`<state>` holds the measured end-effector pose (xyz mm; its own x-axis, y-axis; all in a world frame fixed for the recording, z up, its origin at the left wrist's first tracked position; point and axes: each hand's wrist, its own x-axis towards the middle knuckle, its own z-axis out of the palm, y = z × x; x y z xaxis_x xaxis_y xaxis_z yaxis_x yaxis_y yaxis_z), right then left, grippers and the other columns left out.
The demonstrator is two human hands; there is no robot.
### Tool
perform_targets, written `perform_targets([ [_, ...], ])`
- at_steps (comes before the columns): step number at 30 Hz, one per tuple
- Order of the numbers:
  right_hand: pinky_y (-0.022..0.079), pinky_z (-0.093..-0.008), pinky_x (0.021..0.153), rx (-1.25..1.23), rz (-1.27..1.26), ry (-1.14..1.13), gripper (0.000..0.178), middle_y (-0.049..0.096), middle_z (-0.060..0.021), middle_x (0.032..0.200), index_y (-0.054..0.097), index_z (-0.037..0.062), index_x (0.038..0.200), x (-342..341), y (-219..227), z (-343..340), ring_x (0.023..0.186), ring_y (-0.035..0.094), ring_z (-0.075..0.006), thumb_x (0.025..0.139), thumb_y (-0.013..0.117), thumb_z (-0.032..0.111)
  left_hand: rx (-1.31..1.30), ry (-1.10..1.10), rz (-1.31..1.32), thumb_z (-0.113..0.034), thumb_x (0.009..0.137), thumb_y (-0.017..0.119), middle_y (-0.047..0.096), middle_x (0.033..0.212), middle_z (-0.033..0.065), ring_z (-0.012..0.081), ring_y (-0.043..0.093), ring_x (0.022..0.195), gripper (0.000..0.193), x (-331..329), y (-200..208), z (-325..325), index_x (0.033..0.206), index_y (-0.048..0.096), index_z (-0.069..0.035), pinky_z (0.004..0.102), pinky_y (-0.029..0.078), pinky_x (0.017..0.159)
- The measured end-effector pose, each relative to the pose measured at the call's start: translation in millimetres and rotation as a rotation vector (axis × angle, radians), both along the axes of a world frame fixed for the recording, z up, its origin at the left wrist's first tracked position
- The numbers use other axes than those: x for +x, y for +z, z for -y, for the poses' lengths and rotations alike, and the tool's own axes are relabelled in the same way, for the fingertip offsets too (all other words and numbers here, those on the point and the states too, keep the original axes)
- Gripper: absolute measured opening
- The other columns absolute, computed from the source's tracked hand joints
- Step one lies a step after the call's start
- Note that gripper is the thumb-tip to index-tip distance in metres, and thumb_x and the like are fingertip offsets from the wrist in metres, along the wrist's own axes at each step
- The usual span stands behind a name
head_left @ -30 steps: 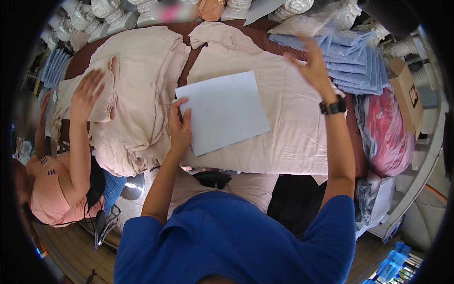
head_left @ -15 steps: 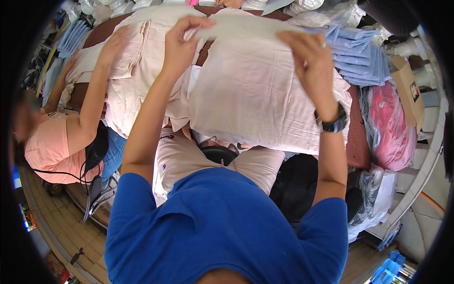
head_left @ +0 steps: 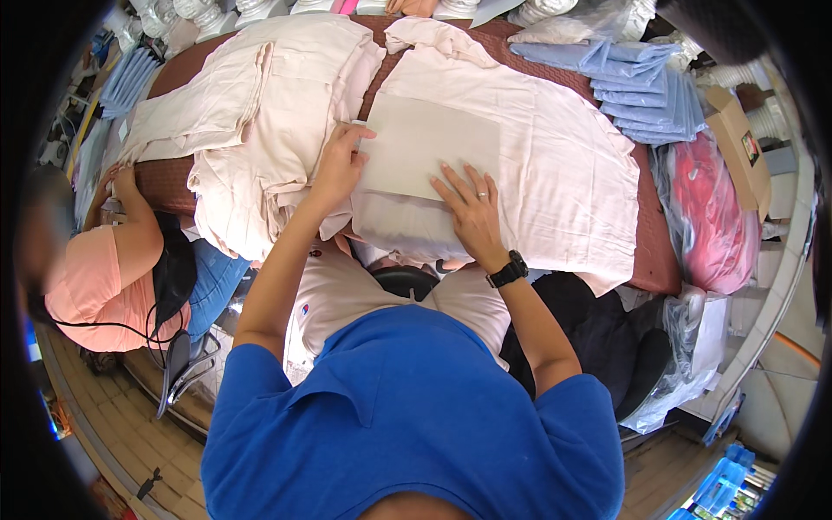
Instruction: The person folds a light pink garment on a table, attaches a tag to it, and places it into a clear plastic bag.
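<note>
- Pale pink cotton shirt [head_left: 555, 165] spread flat across the brown table [head_left: 650, 251], reaching to its near edge, no longer lifted in the air as half a second earlier.
- Rectangular grey cardboard sheet [head_left: 429, 143] laid on the shirt's middle, now under a thin layer of cloth rather than bare on top as a second earlier; judged ready as a folding guide.
- Left hand [head_left: 338, 165] lowered, fingers curled and pinching the cloth at the sheet's left edge.
- Right hand [head_left: 472, 208] brought down flat, fingers spread, pressed on the sheet's near edge.
- Heap of cream garments [head_left: 251, 130] at the table's left end, folded blue shirts [head_left: 641, 95] at the far right corner.
- Person in a peach top [head_left: 95, 277] at the left edge.
</note>
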<state>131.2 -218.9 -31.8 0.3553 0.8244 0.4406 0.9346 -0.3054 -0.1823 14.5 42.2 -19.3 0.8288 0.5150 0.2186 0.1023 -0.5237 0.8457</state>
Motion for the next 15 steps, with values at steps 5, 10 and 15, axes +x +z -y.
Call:
perform_targets([
  [5,0.030,-0.0569,0.115,0.023,-0.022,-0.002,0.062,0.051,-0.0017,0.151,0.061,0.0224,0.138,3,4,-1,0.138,0.044,-0.0328,0.082,0.058,-0.003,-0.029,0.010,0.017,0.012,0.080,0.068,0.060,0.123,0.0126,0.0238,0.065,0.091,0.038,11,3,-8,0.115,0.068,-0.004,0.0315,0.056,0.080],
  [10,0.029,-0.0556,0.116,-0.014,-0.149,0.063,0.057,0.050,-0.0008,0.152,0.061,0.0223,0.138,12,-16,1,0.139,0.044,-0.0320,0.085,0.060,0.000,0.081,-0.037,-0.112,0.012,0.079,0.071,0.061,0.121,0.0118,0.0223,0.068,0.088,0.038,16,-15,-20,0.114,0.069,-0.002,0.0300,0.057,0.081],
  [15,0.029,-0.0548,0.117,-0.008,-0.191,0.091,0.054,0.050,-0.0010,0.153,0.061,0.0213,0.138,14,-15,1,0.139,0.044,-0.0320,0.087,0.059,0.003,0.038,-0.042,-0.137,0.013,0.076,0.072,0.062,0.116,0.0122,0.0223,0.070,0.085,0.040,18,-17,-29,0.114,0.070,-0.001,0.0292,0.058,0.077],
])
